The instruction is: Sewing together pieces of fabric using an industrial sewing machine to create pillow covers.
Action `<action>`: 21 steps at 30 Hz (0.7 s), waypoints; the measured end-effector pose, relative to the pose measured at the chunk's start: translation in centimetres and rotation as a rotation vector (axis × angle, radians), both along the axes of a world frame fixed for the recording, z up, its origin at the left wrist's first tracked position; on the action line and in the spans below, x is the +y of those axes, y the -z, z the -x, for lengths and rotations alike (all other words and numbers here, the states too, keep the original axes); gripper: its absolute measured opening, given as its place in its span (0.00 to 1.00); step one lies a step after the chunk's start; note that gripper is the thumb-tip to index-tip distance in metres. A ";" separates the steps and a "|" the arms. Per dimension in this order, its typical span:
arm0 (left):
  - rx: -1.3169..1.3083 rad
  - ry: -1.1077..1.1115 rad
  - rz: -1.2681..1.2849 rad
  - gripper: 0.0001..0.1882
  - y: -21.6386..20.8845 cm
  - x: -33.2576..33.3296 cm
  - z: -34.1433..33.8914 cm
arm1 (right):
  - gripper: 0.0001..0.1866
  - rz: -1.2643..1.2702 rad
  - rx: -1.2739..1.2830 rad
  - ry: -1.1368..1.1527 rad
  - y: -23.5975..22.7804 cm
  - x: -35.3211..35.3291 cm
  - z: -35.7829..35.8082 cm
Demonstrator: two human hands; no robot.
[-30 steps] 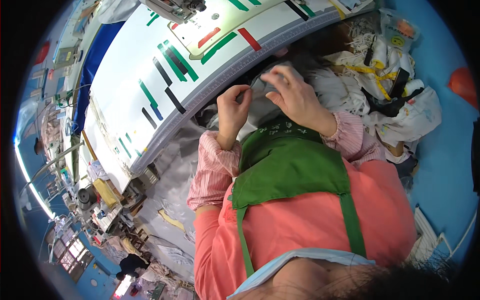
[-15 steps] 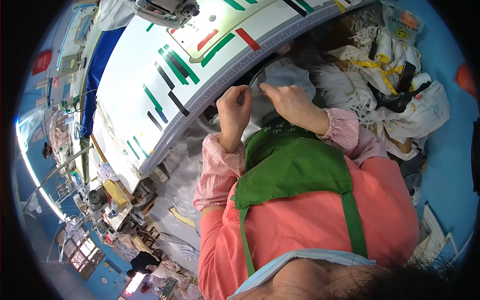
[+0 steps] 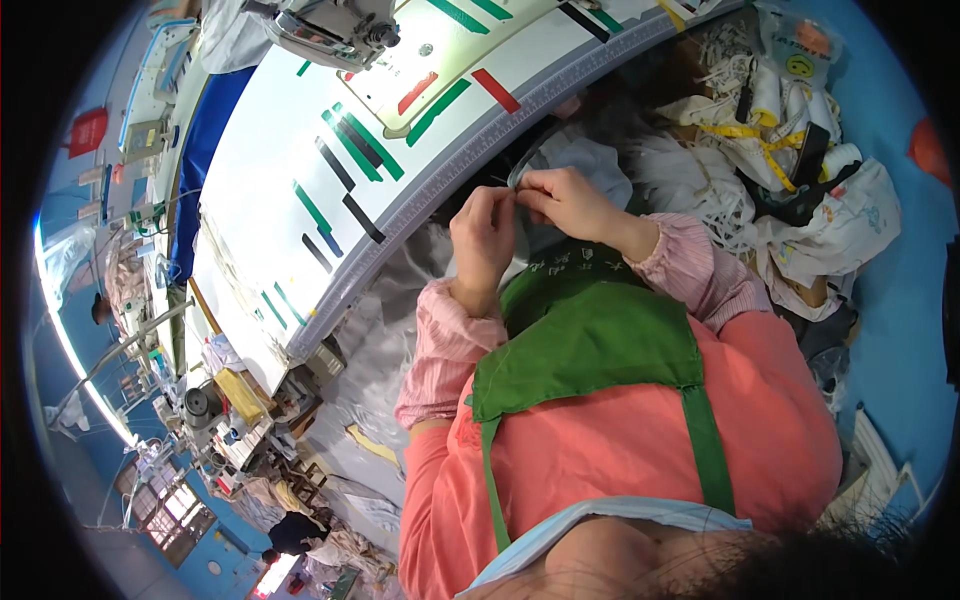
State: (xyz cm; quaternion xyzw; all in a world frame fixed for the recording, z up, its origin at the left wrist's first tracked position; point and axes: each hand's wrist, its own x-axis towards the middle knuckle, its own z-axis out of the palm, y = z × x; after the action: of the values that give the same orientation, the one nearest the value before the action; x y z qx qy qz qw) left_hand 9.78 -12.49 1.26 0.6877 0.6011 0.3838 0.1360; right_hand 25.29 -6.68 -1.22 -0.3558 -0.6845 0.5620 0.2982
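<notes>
My left hand (image 3: 484,243) and my right hand (image 3: 575,205) meet over my lap, just in front of the table edge, fingertips nearly touching. Each has thumb and finger pinched together at the edge of a pale grey cloth (image 3: 588,160). That cloth spreads out behind and beside my right hand and hangs down over the lap. What lies right between the fingertips is too small to make out. Below both hands is the green apron (image 3: 590,330) I wear; striped pink sleeve covers reach to my wrists.
Ahead curves a white sewing table (image 3: 260,170) with a ruler strip (image 3: 470,150) along its edge and coloured tape strips. A sewing machine head (image 3: 340,30) stands on it. To the right lie white trimmings (image 3: 690,185), thread cones (image 3: 765,105), a yellow tape measure (image 3: 775,160) and a dark phone (image 3: 810,155).
My left hand has shifted a little right and toward me. The right fingers have moved slightly nearer, and both hands' fingertips have come together at the cloth's edge.
</notes>
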 end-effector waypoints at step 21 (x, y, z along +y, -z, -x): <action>0.224 0.041 -0.107 0.05 -3.1 2.5 4.4 | 0.13 0.390 0.703 0.582 0.1 23.8 -5.6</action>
State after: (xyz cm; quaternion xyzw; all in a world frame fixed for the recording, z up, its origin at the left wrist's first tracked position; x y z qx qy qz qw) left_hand 5.39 -9.97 4.35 0.7446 0.5772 0.3332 0.0389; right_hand 30.94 17.10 -1.35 -0.3704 -0.2970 0.6588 0.5836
